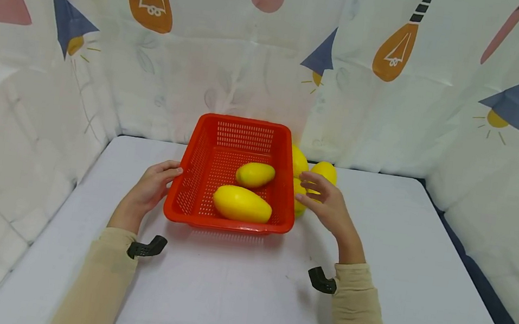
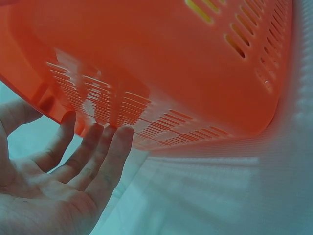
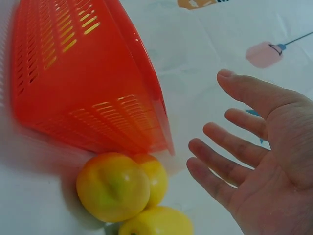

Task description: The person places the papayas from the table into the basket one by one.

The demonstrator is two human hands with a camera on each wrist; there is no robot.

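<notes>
A red plastic basket [image 1: 188, 180] with slotted walls stands at the middle of the table. Inside lie a long, smooth yellow fruit [image 1: 241, 204] near the front and a smaller oval yellow fruit [image 1: 255, 175] behind it. My left hand [image 1: 150, 186] is at the basket's left side, thumb at the rim and fairly straight fingers [image 2: 115, 147] touching the outer wall. To the right of the basket, my right hand [image 1: 332, 210] has its fingers spread, holding nothing and apart from the wall. Several yellow fruits lie beside the basket, among them a rounded yellow fruit [image 3: 112, 188], partly hidden by my right hand in the head view.
A white-covered table [image 1: 221, 299] lies under everything. White cloth [image 1: 259, 85] printed with lamps and bulbs hangs behind it and on both sides. Black wrist mounts [image 1: 147, 247] show at both sleeves.
</notes>
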